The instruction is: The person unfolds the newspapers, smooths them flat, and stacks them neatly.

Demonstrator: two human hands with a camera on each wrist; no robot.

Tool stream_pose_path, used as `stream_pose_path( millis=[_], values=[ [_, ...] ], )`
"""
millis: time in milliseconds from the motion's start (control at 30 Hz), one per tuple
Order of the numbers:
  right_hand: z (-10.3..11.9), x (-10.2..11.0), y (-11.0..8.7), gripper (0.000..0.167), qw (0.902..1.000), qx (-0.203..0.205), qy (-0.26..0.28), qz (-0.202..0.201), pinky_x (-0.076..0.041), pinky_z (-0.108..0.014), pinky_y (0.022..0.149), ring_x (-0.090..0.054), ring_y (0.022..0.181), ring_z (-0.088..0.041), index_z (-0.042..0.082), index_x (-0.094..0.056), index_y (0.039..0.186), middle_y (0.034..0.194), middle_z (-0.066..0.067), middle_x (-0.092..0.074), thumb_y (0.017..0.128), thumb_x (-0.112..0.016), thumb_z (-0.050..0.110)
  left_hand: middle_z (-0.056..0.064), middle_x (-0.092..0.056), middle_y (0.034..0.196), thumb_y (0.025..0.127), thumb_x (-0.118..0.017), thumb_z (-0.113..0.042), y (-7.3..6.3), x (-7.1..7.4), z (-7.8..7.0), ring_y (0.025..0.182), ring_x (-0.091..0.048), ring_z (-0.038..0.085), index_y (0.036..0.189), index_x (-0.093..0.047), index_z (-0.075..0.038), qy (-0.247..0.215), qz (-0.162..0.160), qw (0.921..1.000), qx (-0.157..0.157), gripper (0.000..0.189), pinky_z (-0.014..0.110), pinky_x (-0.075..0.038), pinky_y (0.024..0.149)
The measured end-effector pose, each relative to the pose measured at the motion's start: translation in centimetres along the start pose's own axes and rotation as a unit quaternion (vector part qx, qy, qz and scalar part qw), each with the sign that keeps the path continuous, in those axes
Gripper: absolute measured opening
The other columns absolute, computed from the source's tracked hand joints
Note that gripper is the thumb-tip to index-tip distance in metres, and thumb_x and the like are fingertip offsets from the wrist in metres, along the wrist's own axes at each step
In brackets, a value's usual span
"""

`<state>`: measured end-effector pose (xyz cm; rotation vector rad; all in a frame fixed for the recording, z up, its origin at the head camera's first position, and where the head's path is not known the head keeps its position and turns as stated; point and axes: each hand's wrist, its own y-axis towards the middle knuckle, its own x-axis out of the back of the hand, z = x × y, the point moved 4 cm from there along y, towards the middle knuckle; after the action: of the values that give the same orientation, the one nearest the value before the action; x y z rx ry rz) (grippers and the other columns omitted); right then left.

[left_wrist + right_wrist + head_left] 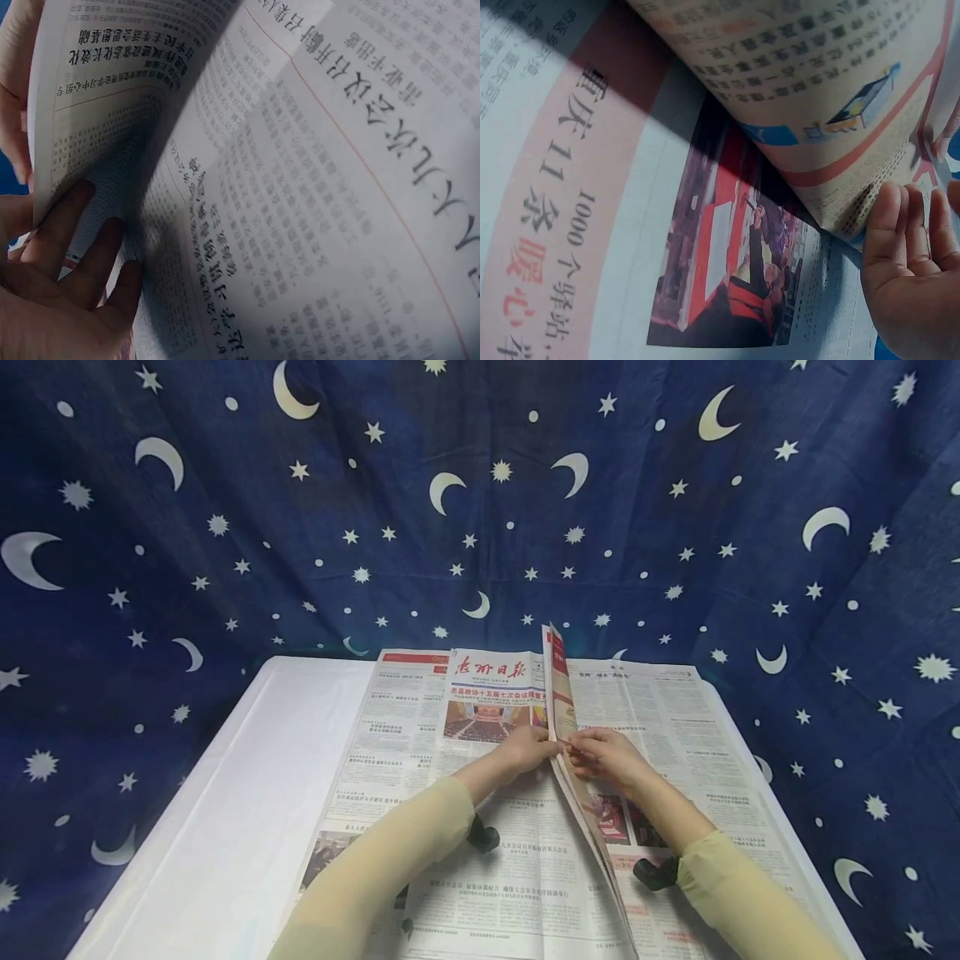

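Note:
A printed newspaper (491, 810) lies spread on the white table, and part of its pages (562, 702) stands up in a narrow upright fold near the middle. My left hand (528, 748) pinches this raised part from the left; in the left wrist view its fingers (71, 232) lie against the page. From the other side my right hand (609, 756) pinches the same edge, fingertips close to the left ones. In the right wrist view the raised page (817, 90) curves beside the right hand (911, 285). Parts of both thumbs are hidden.
More newspaper sheets (675, 735) lie underneath, reaching the table's right side. Bare white tabletop (217, 777) shows on the left. A dark blue cloth (480, 543) with moons and stars hangs behind the table. A small black device (656, 873) is at each wrist.

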<state>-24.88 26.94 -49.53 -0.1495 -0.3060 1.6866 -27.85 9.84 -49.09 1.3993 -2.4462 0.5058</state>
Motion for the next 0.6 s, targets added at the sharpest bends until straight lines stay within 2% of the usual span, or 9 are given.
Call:
stream_pose_path(
  millis=[100,233,367,467,600],
  values=[
    [-0.11,-0.2,0.17,0.037,1.0,-0.005,0.002,-0.004,-0.06,-0.037,0.085,-0.068,0.091,-0.016,-0.008,-0.055,0.124,0.105,-0.009,-0.07,0.104,-0.062,0.022,0.003,-0.067,0.081,0.1,-0.064,-0.025,-0.06,0.11,0.09,0.072,-0.058,0.02,0.106,-0.076,-0.002,0.0,0.001,1.0,-0.001,0.026,0.023,-0.042,0.06],
    [-0.2,-0.4,0.37,0.034,1.0,-0.002,0.0,0.0,-0.06,-0.035,0.082,-0.067,0.09,-0.018,-0.005,-0.059,0.118,0.104,-0.008,-0.068,0.101,-0.066,0.024,0.005,-0.063,0.079,0.1,-0.059,-0.018,-0.12,0.17,0.14,0.068,-0.053,0.019,0.11,-0.075,-0.002,-0.021,0.018,0.9996,-0.003,0.025,0.024,-0.039,0.058],
    [-0.13,-0.56,0.32,0.037,0.9997,0.005,-0.022,0.007,-0.059,-0.033,0.081,-0.064,0.092,-0.02,-0.005,-0.06,0.12,0.107,-0.01,-0.065,0.098,-0.069,0.025,0.004,-0.066,0.088,0.097,-0.06,-0.015,0.0,0.25,0.22,0.076,-0.055,0.014,0.115,-0.074,-0.002,-0.02,0.023,0.9994,-0.016,0.026,0.023,-0.043,0.067],
    [-0.05,-0.73,0.22,0.042,0.999,0.007,-0.04,0.017,-0.057,-0.035,0.084,-0.063,0.095,-0.021,-0.005,-0.06,0.124,0.112,-0.011,-0.064,0.096,-0.072,0.024,0.002,-0.07,0.096,0.098,-0.064,-0.02,0.11,0.37,0.39,0.086,-0.062,0.018,0.116,-0.074,-0.004,-0.007,0.017,0.9996,-0.022,0.027,0.023,-0.047,0.072],
    [0.06,-0.97,0.07,0.042,0.9962,0.014,-0.08,0.033,-0.055,-0.035,0.082,-0.06,0.093,-0.02,-0.004,-0.06,0.122,0.11,-0.01,-0.063,0.093,-0.075,0.023,0.002,-0.071,0.091,0.1,-0.065,-0.025,0.17,0.48,0.68,0.087,-0.065,0.028,0.114,-0.076,-0.004,-0.017,0.013,0.9996,-0.016,0.027,0.023,-0.047,0.065]
  ],
)
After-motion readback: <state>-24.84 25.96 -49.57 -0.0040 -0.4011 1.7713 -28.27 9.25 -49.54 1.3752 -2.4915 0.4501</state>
